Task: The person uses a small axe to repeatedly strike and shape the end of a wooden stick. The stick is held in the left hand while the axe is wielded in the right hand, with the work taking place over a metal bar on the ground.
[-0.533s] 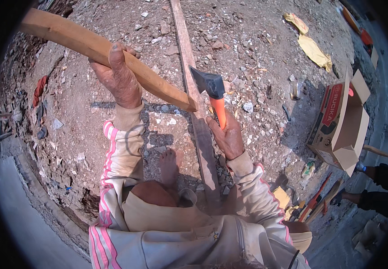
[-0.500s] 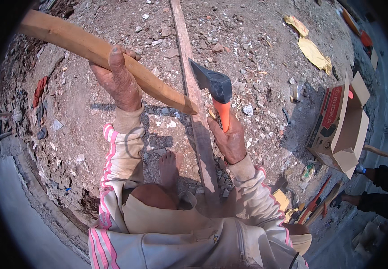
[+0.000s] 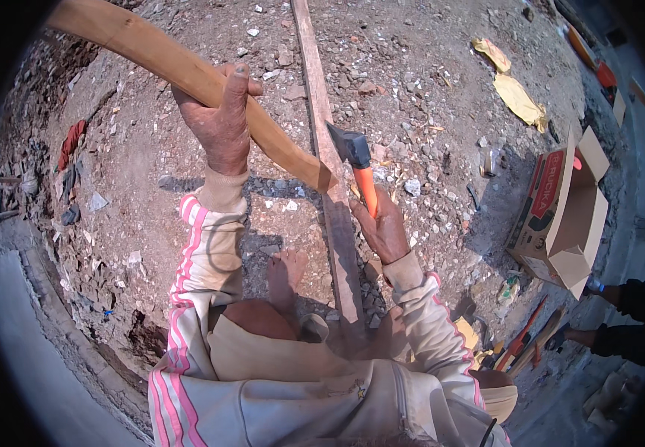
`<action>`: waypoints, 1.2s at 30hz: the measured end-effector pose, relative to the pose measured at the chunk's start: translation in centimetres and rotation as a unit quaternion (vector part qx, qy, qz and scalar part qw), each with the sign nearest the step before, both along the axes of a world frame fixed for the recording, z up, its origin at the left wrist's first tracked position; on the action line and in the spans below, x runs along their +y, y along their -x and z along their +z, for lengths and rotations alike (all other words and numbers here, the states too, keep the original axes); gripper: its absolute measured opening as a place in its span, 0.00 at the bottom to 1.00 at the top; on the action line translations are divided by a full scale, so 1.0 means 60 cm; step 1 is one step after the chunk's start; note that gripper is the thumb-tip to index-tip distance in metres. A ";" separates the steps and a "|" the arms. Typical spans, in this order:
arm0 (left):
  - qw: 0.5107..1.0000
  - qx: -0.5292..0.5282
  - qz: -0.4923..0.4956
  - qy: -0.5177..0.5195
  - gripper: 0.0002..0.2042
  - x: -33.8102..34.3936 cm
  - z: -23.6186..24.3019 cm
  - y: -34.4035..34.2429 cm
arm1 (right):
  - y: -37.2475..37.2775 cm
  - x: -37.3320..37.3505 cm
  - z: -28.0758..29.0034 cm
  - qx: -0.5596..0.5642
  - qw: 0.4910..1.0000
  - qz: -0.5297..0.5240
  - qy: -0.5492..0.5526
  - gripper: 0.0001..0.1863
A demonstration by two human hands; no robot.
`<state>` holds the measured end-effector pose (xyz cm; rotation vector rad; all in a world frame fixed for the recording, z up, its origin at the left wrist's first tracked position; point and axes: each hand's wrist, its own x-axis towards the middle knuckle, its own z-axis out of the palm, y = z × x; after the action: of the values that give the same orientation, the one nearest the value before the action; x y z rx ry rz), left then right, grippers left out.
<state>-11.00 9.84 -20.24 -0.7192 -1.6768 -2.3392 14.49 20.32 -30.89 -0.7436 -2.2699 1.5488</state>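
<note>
Fingers tight: left hand (image 3: 222,123) round curved tan timber (image 3: 166,59), 11 o'clock; right hand (image 3: 386,231) round orange-handled black-headed axe (image 3: 364,180), 3 o'clock.

Bright, hard sunlight; dark shadows (image 3: 195,183) on grey-brown, stone-strewn ground (image 3: 140,167); fisheye bending at rim; black corners; dim right edge.

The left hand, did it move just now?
Yes, the left hand has moved right, closer to the long straight plank.
</note>
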 end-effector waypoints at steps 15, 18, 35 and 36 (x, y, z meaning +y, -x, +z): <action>0.994 0.093 0.051 0.008 0.24 0.118 -0.055 0.058 | 0.091 0.070 0.000 -0.006 0.997 -0.009 -0.074 0.13; 0.995 0.088 0.041 -0.008 0.24 0.152 -0.046 0.073 | 0.049 0.087 -0.080 -0.046 0.997 -0.007 -0.059 0.17; 0.992 0.092 0.086 0.019 0.24 0.221 -0.109 0.011 | 0.022 0.203 -0.069 -0.040 0.993 -0.026 0.108 0.18; 0.992 0.086 0.088 0.024 0.24 0.224 -0.124 0.016 | 0.035 0.208 -0.041 0.003 0.995 -0.020 0.093 0.18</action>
<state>-11.95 23.25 -27.65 -0.7275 -1.6531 -2.0638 12.37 32.82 -33.37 -0.8253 -2.1127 1.7567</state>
